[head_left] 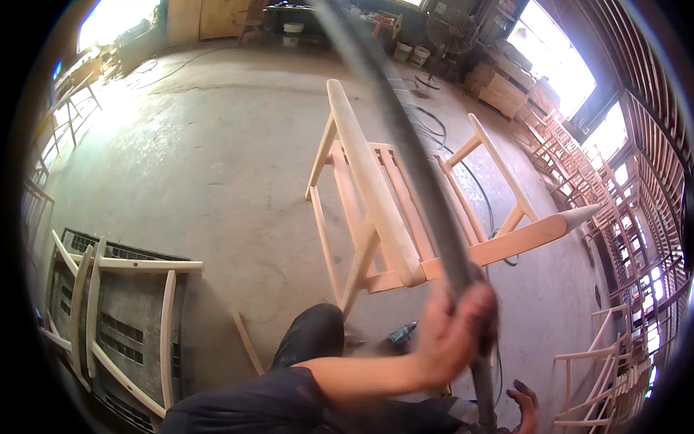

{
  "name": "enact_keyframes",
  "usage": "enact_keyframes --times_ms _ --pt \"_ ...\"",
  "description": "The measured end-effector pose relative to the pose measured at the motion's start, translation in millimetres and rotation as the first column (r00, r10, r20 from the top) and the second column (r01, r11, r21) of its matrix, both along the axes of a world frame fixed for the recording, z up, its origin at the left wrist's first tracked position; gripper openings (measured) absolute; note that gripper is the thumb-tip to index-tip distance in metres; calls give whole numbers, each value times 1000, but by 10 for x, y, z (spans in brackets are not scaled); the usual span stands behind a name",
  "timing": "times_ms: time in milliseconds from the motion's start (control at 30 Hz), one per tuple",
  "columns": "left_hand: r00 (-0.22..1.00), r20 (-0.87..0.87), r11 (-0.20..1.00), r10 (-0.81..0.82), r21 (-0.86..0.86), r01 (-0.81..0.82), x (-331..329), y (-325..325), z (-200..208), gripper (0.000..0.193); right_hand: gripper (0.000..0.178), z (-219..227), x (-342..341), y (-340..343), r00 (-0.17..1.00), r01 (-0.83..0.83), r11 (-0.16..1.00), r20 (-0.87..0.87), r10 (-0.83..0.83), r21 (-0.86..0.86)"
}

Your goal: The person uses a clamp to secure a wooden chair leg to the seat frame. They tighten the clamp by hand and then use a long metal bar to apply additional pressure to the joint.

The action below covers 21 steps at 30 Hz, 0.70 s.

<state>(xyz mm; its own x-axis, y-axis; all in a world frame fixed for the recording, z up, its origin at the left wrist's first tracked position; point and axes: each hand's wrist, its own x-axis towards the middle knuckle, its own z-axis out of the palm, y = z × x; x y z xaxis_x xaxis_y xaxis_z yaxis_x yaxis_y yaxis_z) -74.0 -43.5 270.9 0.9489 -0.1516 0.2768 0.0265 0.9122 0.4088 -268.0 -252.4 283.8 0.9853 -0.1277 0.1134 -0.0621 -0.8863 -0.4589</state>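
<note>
A long grey metal pipe (412,145) slants up across the view, blurred by motion. Wrapped round its lower part is my left hand (459,329). Beside the pipe's lower end, my right hand (526,409) shows its bent fingers apart, with nothing seen in them; part of it is cut off by the lower edge. Behind the pipe stands a pale wooden chair frame (376,188) with armrests and a slatted seat, partly hidden by the pipe. On the floor below the frame lies a blue-green power drill (403,333).
Pale wooden frame parts (168,325) rest on a black slatted pallet (119,340) at left. A loose wooden stick (248,343) lies near my knee. A dark hose (477,177) runs behind the chair frame. Stacked chair frames (564,155) line the right side.
</note>
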Motion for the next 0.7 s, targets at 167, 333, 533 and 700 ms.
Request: enact_keyframes --times_ms 167,333,533,700 --pt "970 -189 988 155 20 -154 440 676 -251 26 70 -359 -225 94 933 164 985 -318 -170 -46" --pt "937 -293 980 187 -3 -197 714 913 -855 22 73 -1226 -274 322 946 321 780 -218 -239 537" --pt "817 -533 973 219 177 -145 1077 938 -1449 19 63 -1122 32 668 772 590 804 -339 -538 66" --pt "735 -641 946 222 324 -3 1373 930 -1684 15 58 -1215 394 722 976 208 974 -90 -200 92"
